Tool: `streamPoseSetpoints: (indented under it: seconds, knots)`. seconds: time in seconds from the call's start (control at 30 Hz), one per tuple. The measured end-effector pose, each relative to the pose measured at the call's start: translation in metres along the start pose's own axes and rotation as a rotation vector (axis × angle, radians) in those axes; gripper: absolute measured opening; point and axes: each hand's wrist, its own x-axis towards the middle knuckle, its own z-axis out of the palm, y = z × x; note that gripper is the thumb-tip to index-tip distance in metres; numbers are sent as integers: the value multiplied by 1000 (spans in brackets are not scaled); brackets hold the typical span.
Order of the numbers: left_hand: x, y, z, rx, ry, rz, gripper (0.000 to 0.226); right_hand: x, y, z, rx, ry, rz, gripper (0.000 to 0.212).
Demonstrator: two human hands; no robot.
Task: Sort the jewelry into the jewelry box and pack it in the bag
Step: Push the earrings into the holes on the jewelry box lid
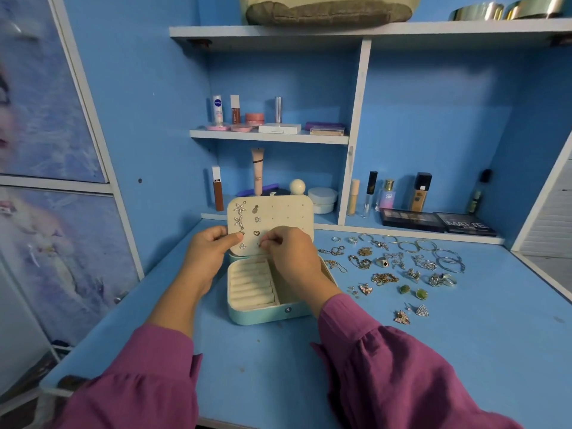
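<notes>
Hands work at the box (266, 314), a small teal case with rounded corners and a metal snap on its front wall, standing open on the blue counter (247, 366). Its cream lid panel (288, 212) stands upright, punched with rows of small holes. Seven studs show pinned on the panel: two starfish shapes (239, 214), a pineapple, a small curled one, two hearts (256, 233) and a leaf-like piece at the bottom. Inside the base, about seven soft cream ring rolls (252, 281) lie in parallel; what lies to their right is hidden by the right arm.

The left hand (205, 252) grips the panel's left edge, thumb on the front near a heart stud. The right hand (289, 252) has its fingertips pinched together against the lower panel; what it pinches is too small to tell.

Loose jewelry (390, 267) lies spread on the counter right of the box: thin gold hoops and bangles (445, 258) at the back, tangled chains, several rings, two round green studs (413, 291), butterfly pieces and a triangular stud. Exact counts of the chains cannot be told.

Behind, shelves hold cosmetic tubes and bottles; two dark palettes (436, 222) lie flat. Both sleeves are magenta, gathered at the cuff.
</notes>
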Motion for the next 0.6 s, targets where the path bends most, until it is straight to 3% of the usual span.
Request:
streamPoseSetpoints:
  seconds: [0.23, 0.33, 0.6]
  knots:
    - [3, 4, -4, 152, 58, -30, 8, 1, 1, -1, 10, -13, 12, 7]
    - [2, 7, -6, 135, 21, -87, 2, 1, 0, -1, -32, -13, 1, 8]
    - [-2, 11, -7, 104, -87, -171, 13, -3, -3, -1, -169, 12, -9, 16]
